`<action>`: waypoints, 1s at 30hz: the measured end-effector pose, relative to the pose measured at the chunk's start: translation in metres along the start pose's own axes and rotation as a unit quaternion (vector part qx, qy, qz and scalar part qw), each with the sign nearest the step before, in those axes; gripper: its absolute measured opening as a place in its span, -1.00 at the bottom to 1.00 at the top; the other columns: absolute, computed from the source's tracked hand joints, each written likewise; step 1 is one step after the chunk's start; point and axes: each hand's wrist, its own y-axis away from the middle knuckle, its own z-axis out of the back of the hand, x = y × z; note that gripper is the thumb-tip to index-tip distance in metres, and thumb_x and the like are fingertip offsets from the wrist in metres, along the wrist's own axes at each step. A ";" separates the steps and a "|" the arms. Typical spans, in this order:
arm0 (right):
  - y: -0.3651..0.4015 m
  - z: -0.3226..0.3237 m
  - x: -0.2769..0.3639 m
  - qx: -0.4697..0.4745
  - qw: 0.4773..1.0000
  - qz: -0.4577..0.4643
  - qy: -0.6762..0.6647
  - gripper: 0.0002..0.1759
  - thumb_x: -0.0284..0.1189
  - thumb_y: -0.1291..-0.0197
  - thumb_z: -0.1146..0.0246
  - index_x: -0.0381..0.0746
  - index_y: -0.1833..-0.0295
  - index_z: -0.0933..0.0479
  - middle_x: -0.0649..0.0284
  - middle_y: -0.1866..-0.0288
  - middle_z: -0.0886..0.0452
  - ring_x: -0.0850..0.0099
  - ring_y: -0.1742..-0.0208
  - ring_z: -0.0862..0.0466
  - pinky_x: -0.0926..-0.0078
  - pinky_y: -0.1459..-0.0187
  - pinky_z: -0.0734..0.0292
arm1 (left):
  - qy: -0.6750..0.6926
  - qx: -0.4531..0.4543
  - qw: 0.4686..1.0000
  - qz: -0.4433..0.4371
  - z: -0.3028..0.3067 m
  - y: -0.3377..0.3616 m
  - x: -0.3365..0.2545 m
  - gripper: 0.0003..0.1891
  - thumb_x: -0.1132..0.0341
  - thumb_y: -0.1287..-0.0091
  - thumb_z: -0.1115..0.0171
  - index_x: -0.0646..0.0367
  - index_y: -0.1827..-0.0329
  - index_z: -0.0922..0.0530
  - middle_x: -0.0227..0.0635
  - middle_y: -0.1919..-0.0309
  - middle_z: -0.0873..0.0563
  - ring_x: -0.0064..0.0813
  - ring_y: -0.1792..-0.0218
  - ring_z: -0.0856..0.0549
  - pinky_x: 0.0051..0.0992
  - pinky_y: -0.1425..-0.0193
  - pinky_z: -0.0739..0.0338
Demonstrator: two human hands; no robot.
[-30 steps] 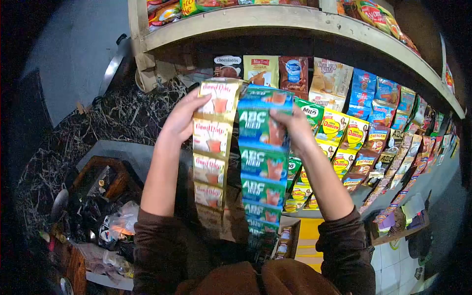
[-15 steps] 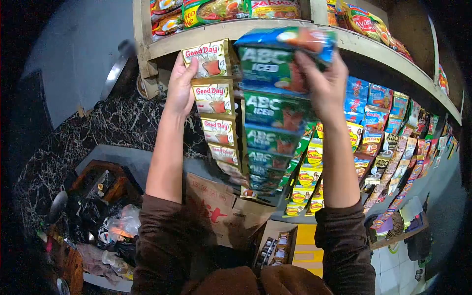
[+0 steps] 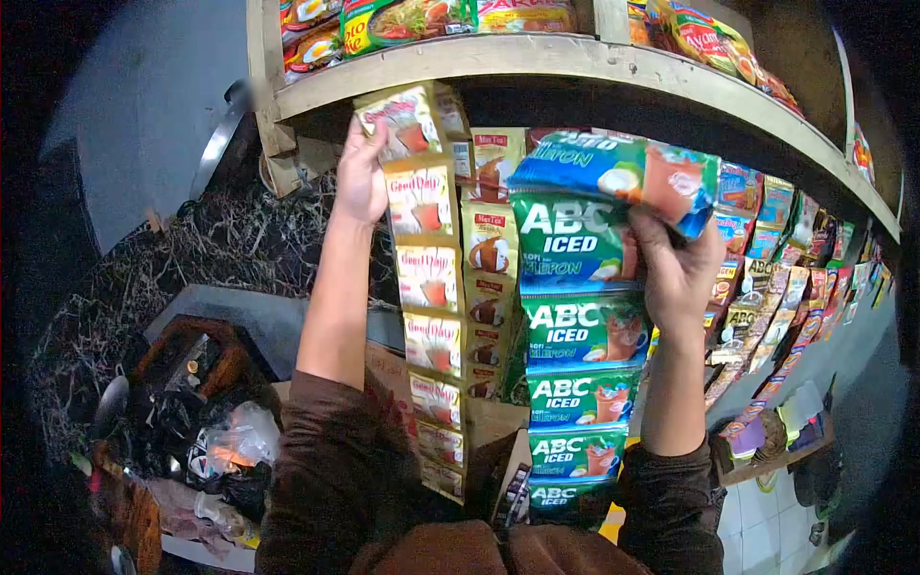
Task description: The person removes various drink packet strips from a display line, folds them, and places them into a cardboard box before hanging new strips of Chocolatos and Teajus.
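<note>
strip of abc iced sachets (image 3: 575,331): green and blue, hanging lengthwise in front of the person, top packet tipped forward over the one below, the lower end running down near the lap. strip of good day sachets (image 3: 428,278): cream and gold, hanging to its left, the two apart with a gap between. handling, as judged: a steady grip at the top edge of each, both strips hung free and kept apart so the tails do not tangle; the tipped abc packet wants straightening, with light pressure to spare the perforations. right hand (image 3: 684,273): thumb on the front of the abc strip, pinching it near the top, fingers mostly hidden behind; forearm upright. left hand (image 3: 363,177): raised higher, thumb pinching the top good day packet against fingers behind; forearm nearly upright, leaning slightly. strip of max tea sachets (image 3: 489,235): behind, seen in the gap. wooden shelf (image 3: 460,65): above both hands, bearing noodle packets (image 3: 407,21). hanging sachet rows (image 3: 764,278): beyond the right hand, along the wall.
</note>
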 end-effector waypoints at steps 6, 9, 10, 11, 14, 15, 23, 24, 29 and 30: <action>0.021 0.008 0.001 0.000 0.997 -0.072 -0.040 -0.80 -0.60 0.15 -0.23 -0.36 0.31 -0.47 0.16 0.28 -0.51 0.35 0.27 -0.52 0.54 0.22 -0.37 | -0.004 -0.035 0.998 -0.060 -0.018 0.016 -0.004 -0.72 0.33 -0.26 0.09 0.08 -0.03 -0.24 -0.28 0.07 -0.47 -0.41 0.10 -0.52 -0.36 0.05 -0.47; 0.025 0.014 0.000 0.017 0.999 -0.034 0.030 -0.79 -0.60 0.18 -0.25 -0.35 0.31 -0.48 0.14 0.27 -0.52 0.29 0.25 -0.52 0.51 0.21 -0.37 | 0.000 -0.008 0.993 -0.119 -0.030 0.022 -0.019 -0.70 0.34 -0.25 0.07 0.06 -0.05 -0.25 -0.27 0.04 -0.45 -0.40 0.07 -0.51 -0.35 0.03 -0.45; 0.026 0.016 -0.002 0.023 0.998 -0.007 0.066 -0.78 -0.59 0.19 -0.26 -0.34 0.31 -0.49 0.13 0.27 -0.52 0.27 0.25 -0.52 0.50 0.21 -0.37 | -0.076 -0.034 0.990 -0.113 -0.032 0.026 -0.023 -0.49 0.16 -0.22 0.06 0.01 -0.22 -0.07 -0.24 -0.19 -0.21 -0.06 -0.22 -0.13 -0.02 -0.23 -0.05; 0.028 0.017 -0.003 0.024 0.997 -0.011 0.067 -0.78 -0.59 0.19 -0.26 -0.34 0.31 -0.49 0.13 0.27 -0.52 0.27 0.25 -0.52 0.50 0.21 -0.37 | -0.087 -0.031 0.989 -0.119 -0.037 0.029 -0.026 -0.49 0.14 -0.22 0.08 0.01 -0.22 -0.08 -0.26 -0.19 -0.21 -0.06 -0.22 -0.13 0.01 -0.22 -0.05; 0.038 0.021 -0.009 0.019 0.997 -0.044 0.061 -0.79 -0.60 0.19 -0.25 -0.34 0.32 -0.49 0.14 0.30 -0.53 0.27 0.28 -0.53 0.51 0.23 -0.38 | -0.065 0.020 0.988 -0.137 -0.059 0.042 -0.037 -0.52 0.14 -0.25 0.13 0.02 -0.22 -0.08 -0.26 -0.15 -0.27 -0.08 -0.23 -0.11 0.08 -0.20 -0.05; 0.040 0.024 -0.011 0.020 0.995 -0.047 0.082 -0.79 -0.60 0.19 -0.25 -0.34 0.32 -0.49 0.15 0.34 -0.54 0.29 0.32 -0.54 0.53 0.27 -0.39 | -0.082 0.004 0.987 -0.135 -0.062 0.047 -0.039 -0.56 0.16 -0.25 0.13 0.06 -0.18 -0.14 -0.26 -0.09 -0.35 -0.16 -0.16 -0.27 0.04 -0.18 -0.13; 0.063 0.039 -0.003 0.034 0.954 -0.295 0.046 -0.83 -0.57 0.20 -0.31 -0.37 0.39 -0.55 0.30 0.57 -0.57 0.67 0.57 -0.48 0.74 0.51 -0.38 | -0.301 -0.102 0.936 0.150 -0.094 0.111 -0.012 -0.73 0.51 -0.05 -0.16 0.32 0.17 -0.38 -0.28 0.28 -0.57 -0.61 0.27 -0.55 -0.66 0.18 -0.42; 0.073 0.046 -0.011 0.075 0.948 -0.264 0.159 -0.84 -0.54 0.22 -0.33 -0.36 0.44 -0.55 0.28 0.64 -0.54 0.68 0.62 -0.45 0.73 0.57 -0.34 | -0.326 -0.090 0.925 0.170 -0.093 0.123 -0.003 -0.74 0.54 -0.03 -0.18 0.32 0.20 -0.40 -0.29 0.31 -0.58 -0.62 0.29 -0.55 -0.67 0.19 -0.42; 0.102 0.047 -0.015 0.218 0.894 -0.150 0.362 -0.76 -0.25 0.33 -0.35 -0.19 0.63 -0.53 0.25 0.82 -0.40 0.39 0.78 -0.32 0.53 0.58 -0.18 | -0.270 -0.144 0.912 0.272 -0.095 0.176 0.040 -0.76 0.57 0.02 -0.20 0.32 0.25 -0.42 -0.29 0.37 -0.60 -0.63 0.34 -0.56 -0.64 0.22 -0.43; 0.108 0.051 -0.021 0.254 0.872 -0.126 0.399 -0.75 -0.19 0.34 -0.33 -0.14 0.59 -0.56 0.25 0.81 -0.40 0.31 0.76 -0.33 0.51 0.52 -0.19 | -0.260 -0.143 0.909 0.291 -0.091 0.187 0.048 -0.75 0.57 0.00 -0.19 0.32 0.23 -0.42 -0.29 0.34 -0.60 -0.61 0.32 -0.56 -0.63 0.21 -0.43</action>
